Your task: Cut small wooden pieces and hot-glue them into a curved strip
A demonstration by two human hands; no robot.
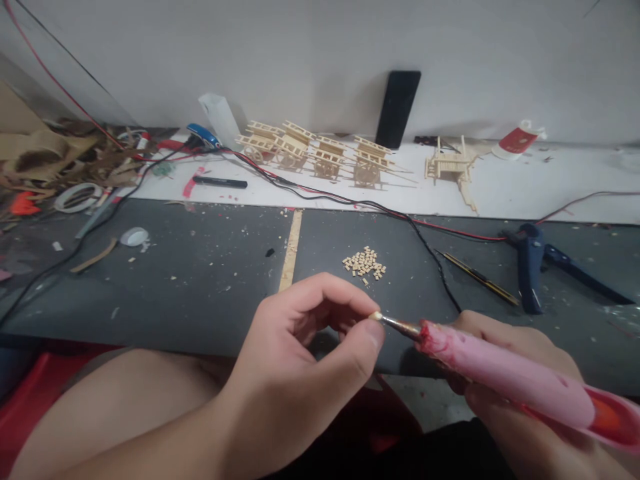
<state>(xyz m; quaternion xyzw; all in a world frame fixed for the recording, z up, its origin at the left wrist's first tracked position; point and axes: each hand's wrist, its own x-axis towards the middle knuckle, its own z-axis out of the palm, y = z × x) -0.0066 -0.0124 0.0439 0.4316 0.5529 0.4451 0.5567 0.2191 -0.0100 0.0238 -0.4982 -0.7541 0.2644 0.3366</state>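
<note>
Pink pen-style tool: rear end cut off by right frame edge. Right hand mostly hidden behind it. Pale speck at metal nozzle tip, beside left hand: too small to identify; 1 piece or several, unclear.

L hand pinches pale bit at metal tip of pink glue pen, gripped in R hand; small wood blocks piled nearby on grey bench.

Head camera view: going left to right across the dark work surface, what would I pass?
Curved wooden strip → small white disc → pale wooden strip → pile of tiny wooden blocks → yellow-and-black pencil → blue glue gun
</note>
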